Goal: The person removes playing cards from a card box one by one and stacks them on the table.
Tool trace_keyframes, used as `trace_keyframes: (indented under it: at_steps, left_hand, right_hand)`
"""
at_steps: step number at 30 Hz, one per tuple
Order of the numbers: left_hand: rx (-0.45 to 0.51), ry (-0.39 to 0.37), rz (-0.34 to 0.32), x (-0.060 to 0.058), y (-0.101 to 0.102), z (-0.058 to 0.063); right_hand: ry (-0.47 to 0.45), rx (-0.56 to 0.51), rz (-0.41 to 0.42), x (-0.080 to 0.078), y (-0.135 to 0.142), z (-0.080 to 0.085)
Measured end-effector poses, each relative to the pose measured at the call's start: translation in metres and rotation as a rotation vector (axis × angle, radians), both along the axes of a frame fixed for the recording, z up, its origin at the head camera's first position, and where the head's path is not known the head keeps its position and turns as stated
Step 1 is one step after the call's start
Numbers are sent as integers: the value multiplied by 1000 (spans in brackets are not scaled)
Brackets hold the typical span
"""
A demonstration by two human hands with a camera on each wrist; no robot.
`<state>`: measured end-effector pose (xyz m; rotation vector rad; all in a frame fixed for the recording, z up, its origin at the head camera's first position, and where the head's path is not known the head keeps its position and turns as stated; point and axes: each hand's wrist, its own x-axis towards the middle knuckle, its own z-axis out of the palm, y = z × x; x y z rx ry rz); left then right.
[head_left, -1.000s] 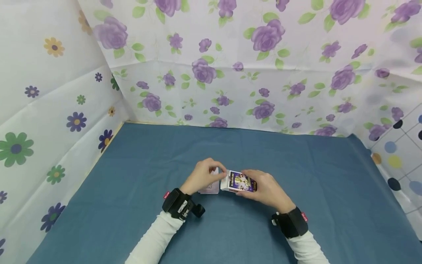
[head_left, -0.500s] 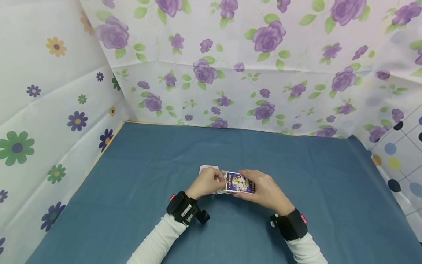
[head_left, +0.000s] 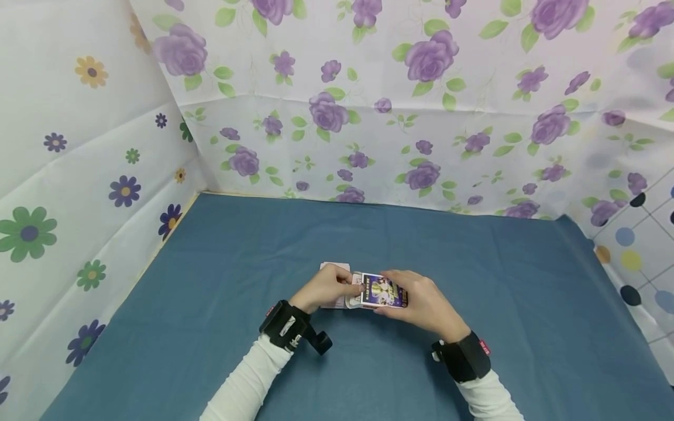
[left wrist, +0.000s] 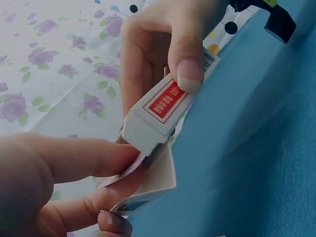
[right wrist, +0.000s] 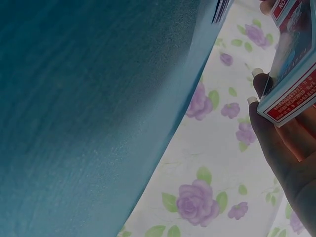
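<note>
My right hand (head_left: 425, 301) grips a small printed card box (head_left: 385, 291), dark purple with a gold trophy on its face. Its open end points left, towards my left hand (head_left: 322, 287). In the left wrist view the box flap (left wrist: 160, 175) stands folded out, and my left thumb and finger pinch a thin pinkish card (left wrist: 129, 171) at the opening. How much of it lies inside is hidden. A stack of pale pink cards (head_left: 336, 266) lies partly behind and under my left hand. The right wrist view catches the box side (right wrist: 298, 94) with fingers behind it.
A blue cloth (head_left: 379, 362) covers the table. Flowered sheets (head_left: 358, 140) stand along the back and left side, with a dotted sheet (head_left: 642, 251) at the right. Black camera bands sit on both wrists.
My left hand dipped towards the box mouth, then drew slightly back left and up. The box first shifted a little and then stayed nearly still in my right hand. More of the card stack shows.
</note>
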<state>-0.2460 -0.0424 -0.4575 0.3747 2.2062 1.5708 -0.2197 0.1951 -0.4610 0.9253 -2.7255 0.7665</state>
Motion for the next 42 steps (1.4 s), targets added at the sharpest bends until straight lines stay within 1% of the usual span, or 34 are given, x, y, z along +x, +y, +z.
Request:
trace_keyframes:
  at_steps: [7,14,18,25,31,34,38,40,42]
  left_hand:
    - [7,-2,-21,-1,-2,1]
    - [57,-18,-48,-6,-16,4]
    - [79,-25,-33,-8,-24,8]
    - [116,-28,49,-10,-30,11]
    - [140,-2,102,-11,-32,10]
    - [144,2,173,-12,-34,9]
    - [193,-33,297,-16,-37,7]
    - [218,-50,342,-18,-38,5]
    - [221,-59,379,-20,-38,3]
  right_hand:
    - [-10,-7,0,0,1,1]
    - [-16,1,-18,-2,3,2]
    - [-15,7,-24,-3,3,1]
    - [3,5,-32,-3,3,0]
    - [-1,6,-43,-3,3,0]
    - [-7,7,-51,-3,3,1]
    - [-11,10,-57,-3,3,1]
    - [-7,10,-57,-3,4,1]
    - [-3,11,-59,-2,4,1]
